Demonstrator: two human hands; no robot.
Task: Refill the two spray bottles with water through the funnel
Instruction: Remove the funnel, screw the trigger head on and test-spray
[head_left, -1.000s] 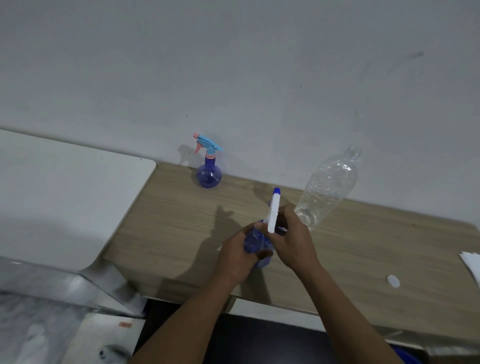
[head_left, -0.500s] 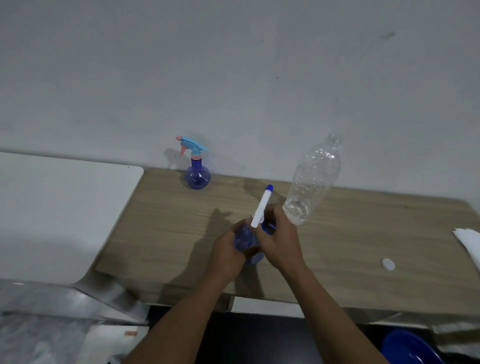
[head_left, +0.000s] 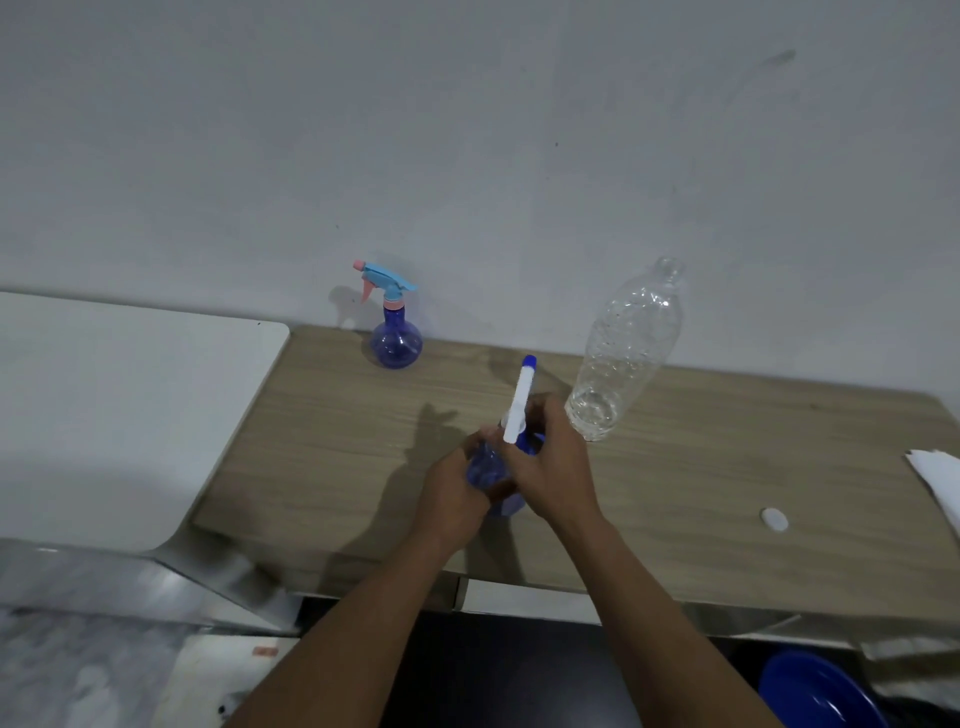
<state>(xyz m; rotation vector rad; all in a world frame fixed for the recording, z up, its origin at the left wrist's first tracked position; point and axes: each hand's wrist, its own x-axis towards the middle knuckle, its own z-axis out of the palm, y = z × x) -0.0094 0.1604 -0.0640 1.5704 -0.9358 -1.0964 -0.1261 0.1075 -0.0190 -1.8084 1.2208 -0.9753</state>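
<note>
A blue spray bottle stands near the middle of the wooden table. My left hand grips its round body. My right hand grips its white spray head, which has a blue tip and points up and away from me. A second blue spray bottle with a light blue and pink trigger stands by the wall. A clear plastic water bottle, uncapped and nearly empty, stands just right of my hands. No funnel is in view.
A small white cap lies on the table to the right. White paper sits at the right edge. A white surface adjoins the table on the left. A blue basin is on the floor, bottom right.
The view has shifted slightly. Both hands stay on the near spray bottle, and the white spray head has tilted only a little.
</note>
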